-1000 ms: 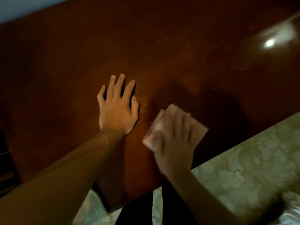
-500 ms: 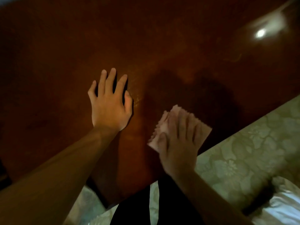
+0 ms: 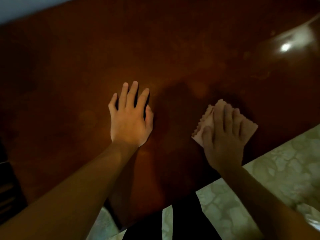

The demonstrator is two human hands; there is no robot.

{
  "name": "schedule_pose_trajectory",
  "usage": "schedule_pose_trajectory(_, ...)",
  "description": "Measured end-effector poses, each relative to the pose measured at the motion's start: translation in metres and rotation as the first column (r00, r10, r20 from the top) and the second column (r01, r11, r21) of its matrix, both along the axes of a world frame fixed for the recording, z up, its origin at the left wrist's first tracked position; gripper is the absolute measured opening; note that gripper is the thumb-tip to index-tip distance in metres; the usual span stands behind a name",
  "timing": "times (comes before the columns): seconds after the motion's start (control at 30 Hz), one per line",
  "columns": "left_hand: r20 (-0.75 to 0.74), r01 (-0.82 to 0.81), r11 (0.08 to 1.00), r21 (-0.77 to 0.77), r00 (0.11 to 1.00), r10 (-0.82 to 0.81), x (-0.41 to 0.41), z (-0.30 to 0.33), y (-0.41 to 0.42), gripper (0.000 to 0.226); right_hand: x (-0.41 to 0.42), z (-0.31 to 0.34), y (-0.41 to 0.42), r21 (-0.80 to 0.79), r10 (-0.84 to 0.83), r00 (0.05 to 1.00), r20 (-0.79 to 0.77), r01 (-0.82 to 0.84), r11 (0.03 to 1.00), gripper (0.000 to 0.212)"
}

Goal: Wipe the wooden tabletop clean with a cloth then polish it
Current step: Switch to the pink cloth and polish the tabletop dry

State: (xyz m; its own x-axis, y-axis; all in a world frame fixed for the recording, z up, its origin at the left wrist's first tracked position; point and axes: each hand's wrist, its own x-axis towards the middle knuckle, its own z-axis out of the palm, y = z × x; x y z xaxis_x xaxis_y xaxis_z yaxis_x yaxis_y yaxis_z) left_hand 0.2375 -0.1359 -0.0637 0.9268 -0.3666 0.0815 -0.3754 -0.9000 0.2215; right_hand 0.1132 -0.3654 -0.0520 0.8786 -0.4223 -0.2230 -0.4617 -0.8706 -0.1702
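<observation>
A dark reddish wooden tabletop [image 3: 72, 80] fills most of the view. My left hand [image 3: 130, 118] lies flat on it near the middle, fingers spread, holding nothing. To its right, close to the table's near edge, my right hand [image 3: 223, 134] presses flat on a small pink cloth [image 3: 206, 123] with a zigzag edge. The cloth lies on the wood and sticks out past my fingers on the left and right. Faint smudges and ring marks show on the wood at the right.
A pale patterned floor [image 3: 280, 170] lies beyond the table's near edge at the lower right. A bright light reflection [image 3: 285, 47] shines on the wood at the upper right. A pale wall [image 3: 26, 7] borders the far edge. Dark furniture [image 3: 7, 187] stands at the left.
My right hand has slid the cloth to the right, away from my left hand. My left hand has stayed flat on the table.
</observation>
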Motion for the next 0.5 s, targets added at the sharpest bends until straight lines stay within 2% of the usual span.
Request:
schedule_pose_trajectory(0.07,-0.004,0.001,1.0,0.004,1.0,-0.001,-0.001,0.001,0.001,0.049,0.0,0.001,0.031,-0.004,0.017,1.0,0.008,-0.017,1.0,0.069)
schedule_pose_trajectory(0.2,-0.028,0.002,1.0,0.017,1.0,-0.002,0.0,0.005,-0.001,0.049,-0.013,0.0,0.094,0.018,0.21,0.978,0.01,-0.21,0.977,0.066)
schedule_pose_trajectory(0.33,-0.052,-0.002,1.0,0.02,0.999,0.003,0.0,0.007,0.0,0.05,-0.01,-0.003,0.064,0.085,0.401,0.916,0.016,-0.401,0.912,0.066)
schedule_pose_trajectory(0.4,-0.067,-0.007,1.0,0.012,0.998,0.008,0.0,0.009,-0.001,0.05,0.007,-0.003,0.028,0.098,0.355,0.935,0.008,-0.354,0.93,0.067)
schedule_pose_trajectory(0.5,-0.083,-0.021,1.0,-0.002,0.996,0.02,0.0,0.01,-0.002,0.049,0.045,-0.001,-0.009,0.008,0.122,0.992,0.021,-0.122,0.993,0.07)
